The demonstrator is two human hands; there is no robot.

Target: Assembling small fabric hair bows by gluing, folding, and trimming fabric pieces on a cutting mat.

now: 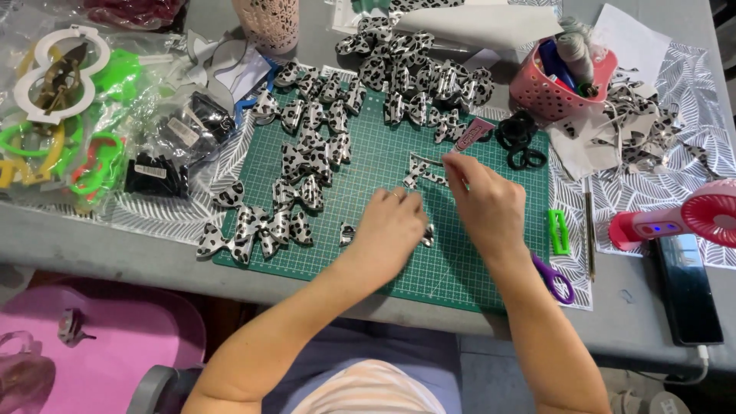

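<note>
Green cutting mat (491, 253), left hand (391, 230) & right hand (487, 203) pinching bow piece (424, 234), finished bows (307, 161) crowding left, scissors (553, 277) right

Glossy spotted bows (303, 165) lie on a matt green cutting mat (468, 264).

We see a green cutting mat (368, 165) ruled with a pale grid, strewn with bows (307, 146) in a black-and-silvery-white leopard spot. The basket (546, 90) is pink with small holes; the hair ties (520, 138) beside it are black. A bright green clip (559, 231) lies near purple scissor handles (555, 279). The handheld fan (678, 220) looks pink and red, though its edge is cut off. The table covering (690, 92) carries a grey-and-white leaf pattern.
</note>
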